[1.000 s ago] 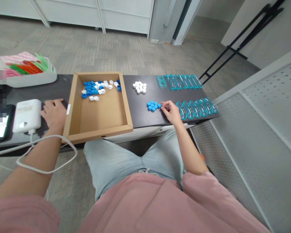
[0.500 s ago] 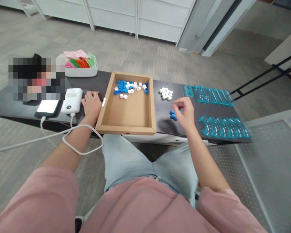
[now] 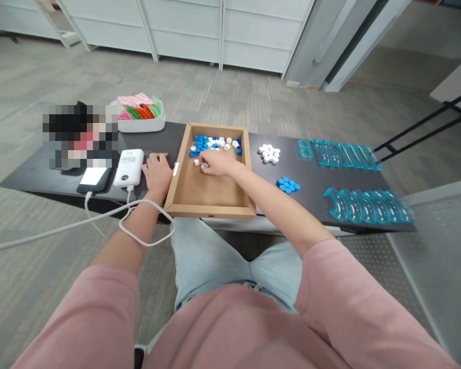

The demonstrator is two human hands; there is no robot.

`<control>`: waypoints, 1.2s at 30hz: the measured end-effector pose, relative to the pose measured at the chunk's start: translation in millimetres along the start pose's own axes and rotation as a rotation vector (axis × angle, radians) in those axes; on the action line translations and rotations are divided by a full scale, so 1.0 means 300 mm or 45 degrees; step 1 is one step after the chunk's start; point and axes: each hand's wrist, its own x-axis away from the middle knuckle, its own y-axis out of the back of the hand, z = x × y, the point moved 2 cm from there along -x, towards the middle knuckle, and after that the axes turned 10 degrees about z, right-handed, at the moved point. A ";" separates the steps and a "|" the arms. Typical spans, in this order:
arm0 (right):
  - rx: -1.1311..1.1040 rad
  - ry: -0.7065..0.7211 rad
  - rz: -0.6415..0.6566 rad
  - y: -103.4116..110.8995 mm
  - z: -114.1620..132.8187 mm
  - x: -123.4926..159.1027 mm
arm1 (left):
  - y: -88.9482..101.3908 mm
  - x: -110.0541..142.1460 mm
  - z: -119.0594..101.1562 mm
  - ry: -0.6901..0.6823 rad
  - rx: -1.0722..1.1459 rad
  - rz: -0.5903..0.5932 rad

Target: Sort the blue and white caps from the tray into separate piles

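My right hand (image 3: 218,163) reaches into a shallow cardboard box (image 3: 211,210), its fingers bent down and closed on a white hexagonal piece (image 3: 204,166). Another white piece (image 3: 196,162) lies just left of the fingertips. Behind the hand, blue pieces (image 3: 201,141) and loose white pieces (image 3: 229,140) are gathered along the box's far end; the hand hides part of them. My left hand (image 3: 157,171) rests on the table with fingers spread, left of the box and beside a white power bank (image 3: 129,168). It holds nothing.
Right of the box lie a cluster of white hexagons (image 3: 269,153) and a cluster of blue hexagons (image 3: 288,185). Farther right are two rows of clear teal plastic parts (image 3: 346,155). A white basket (image 3: 142,124) stands back left. A white cable (image 3: 138,241) loops over my left forearm.
My right hand has moved left from the blue cluster on the table into the box, uncovering that cluster. The left hand stays on the table. The view has shifted slightly.
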 end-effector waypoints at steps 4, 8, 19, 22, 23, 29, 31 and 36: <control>-0.249 0.091 -0.237 0.028 -0.074 0.228 | -0.005 -0.002 0.010 -0.024 -0.012 0.002; -0.429 -0.143 -0.565 0.062 -0.296 0.546 | -0.008 -0.006 0.018 -0.048 -0.041 0.022; -0.675 -0.798 -0.724 -0.038 -0.664 0.811 | 0.006 -0.014 0.018 -0.004 -0.006 0.091; -0.704 -0.798 -0.723 -0.045 -0.673 0.753 | 0.013 -0.009 0.012 0.004 -0.011 0.098; -0.723 -0.790 -0.736 -0.045 -0.676 0.737 | 0.015 -0.007 0.010 0.008 -0.012 0.097; -0.839 -0.700 -0.756 -0.050 -0.704 0.719 | 0.015 -0.009 0.012 0.005 -0.008 0.091; -0.796 -0.692 -0.799 -0.048 -0.710 0.732 | 0.012 -0.011 0.015 -0.004 -0.005 0.086; -0.573 -0.504 -0.880 0.008 -0.618 0.664 | -0.001 -0.019 0.026 -0.020 0.000 0.074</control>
